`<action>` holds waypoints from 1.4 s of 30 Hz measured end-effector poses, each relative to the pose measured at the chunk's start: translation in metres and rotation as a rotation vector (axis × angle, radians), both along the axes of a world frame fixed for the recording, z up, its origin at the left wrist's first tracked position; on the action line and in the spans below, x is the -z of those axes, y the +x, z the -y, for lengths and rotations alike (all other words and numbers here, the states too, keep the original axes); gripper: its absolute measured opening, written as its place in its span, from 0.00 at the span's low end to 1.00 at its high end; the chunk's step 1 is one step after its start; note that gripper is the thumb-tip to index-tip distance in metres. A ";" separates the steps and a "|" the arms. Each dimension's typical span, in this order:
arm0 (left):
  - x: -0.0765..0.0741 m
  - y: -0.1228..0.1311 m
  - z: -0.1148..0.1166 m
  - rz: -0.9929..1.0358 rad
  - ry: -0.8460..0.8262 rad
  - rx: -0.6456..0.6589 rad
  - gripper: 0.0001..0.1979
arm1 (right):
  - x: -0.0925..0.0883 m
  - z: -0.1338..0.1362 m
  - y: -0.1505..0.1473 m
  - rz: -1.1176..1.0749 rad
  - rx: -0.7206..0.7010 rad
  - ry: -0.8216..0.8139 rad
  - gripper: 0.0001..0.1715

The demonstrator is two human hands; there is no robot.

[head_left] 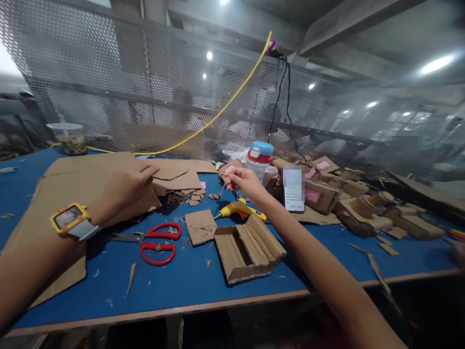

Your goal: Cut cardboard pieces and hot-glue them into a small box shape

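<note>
My left hand [127,186], with a yellow-cased watch [70,219] on its wrist, is over a large cardboard sheet [54,194]. Its fingers are curled together, and whatever may be in them is hidden. A thin dark line runs beside its fingertips on another cardboard piece [181,175]. My right hand [243,180] pinches a small thin strip [223,187] above the table. Below it lies a yellow glue gun [236,208]. Red-handled scissors [158,244] rest open between my arms. Nearer me are a square cardboard piece [200,228] and an open cardboard box [250,249].
A blue-lidded bottle [258,160] and a phone [293,189] stand behind my right arm. Cardboard constructions [363,208] crowd the right side. A plastic tub [69,138] sits at the back left. A yellow cable [218,114] hangs before the perforated metal screen [119,97].
</note>
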State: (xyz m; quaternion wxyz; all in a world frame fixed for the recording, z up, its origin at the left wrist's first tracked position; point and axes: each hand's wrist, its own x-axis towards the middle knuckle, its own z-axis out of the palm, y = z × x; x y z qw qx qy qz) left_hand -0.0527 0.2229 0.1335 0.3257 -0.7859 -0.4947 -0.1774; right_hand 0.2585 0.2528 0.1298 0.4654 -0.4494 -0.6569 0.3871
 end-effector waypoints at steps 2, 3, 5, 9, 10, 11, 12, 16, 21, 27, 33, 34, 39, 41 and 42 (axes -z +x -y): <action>0.001 -0.001 0.000 0.012 -0.014 0.011 0.19 | -0.004 0.001 0.000 -0.031 -0.003 0.000 0.06; 0.002 -0.002 -0.001 0.020 -0.019 0.017 0.18 | -0.006 0.003 0.001 -0.042 -0.006 0.004 0.09; 0.003 -0.004 -0.001 0.037 -0.028 0.033 0.18 | -0.008 0.009 0.007 -0.055 -0.003 0.019 0.11; 0.004 -0.006 0.001 0.086 -0.048 0.086 0.18 | -0.008 0.017 0.024 -0.073 0.029 0.084 0.08; 0.003 -0.006 0.002 0.102 -0.050 0.100 0.18 | -0.008 0.016 0.028 -0.077 0.040 0.101 0.07; 0.003 -0.005 0.003 0.117 -0.048 0.113 0.18 | -0.007 0.016 0.032 -0.080 0.052 0.115 0.07; 0.003 -0.003 0.004 0.129 -0.045 0.125 0.18 | -0.007 0.015 0.035 -0.080 0.062 0.123 0.06; 0.004 0.004 0.006 0.142 -0.028 0.168 0.19 | 0.000 0.014 0.042 -0.045 0.072 0.114 0.03; 0.008 0.008 0.008 0.094 -0.032 0.199 0.20 | 0.011 0.017 0.040 0.025 0.073 0.124 0.10; 0.009 0.009 0.011 0.076 -0.016 0.169 0.20 | 0.017 0.012 0.035 0.035 0.140 0.234 0.07; 0.010 0.008 0.006 0.066 -0.001 0.144 0.19 | 0.027 0.003 0.040 0.034 0.228 0.227 0.07; 0.010 0.008 0.006 0.066 -0.002 0.143 0.19 | 0.028 0.003 0.041 0.036 0.246 0.218 0.07; 0.010 0.009 0.009 0.066 -0.019 0.157 0.20 | 0.028 0.006 0.043 0.057 0.289 0.202 0.06; 0.011 0.009 0.008 0.067 -0.025 0.153 0.21 | 0.027 0.008 0.041 0.063 0.276 0.195 0.07; 0.011 0.009 0.008 0.068 -0.027 0.148 0.21 | 0.027 0.008 0.040 0.064 0.263 0.191 0.07</action>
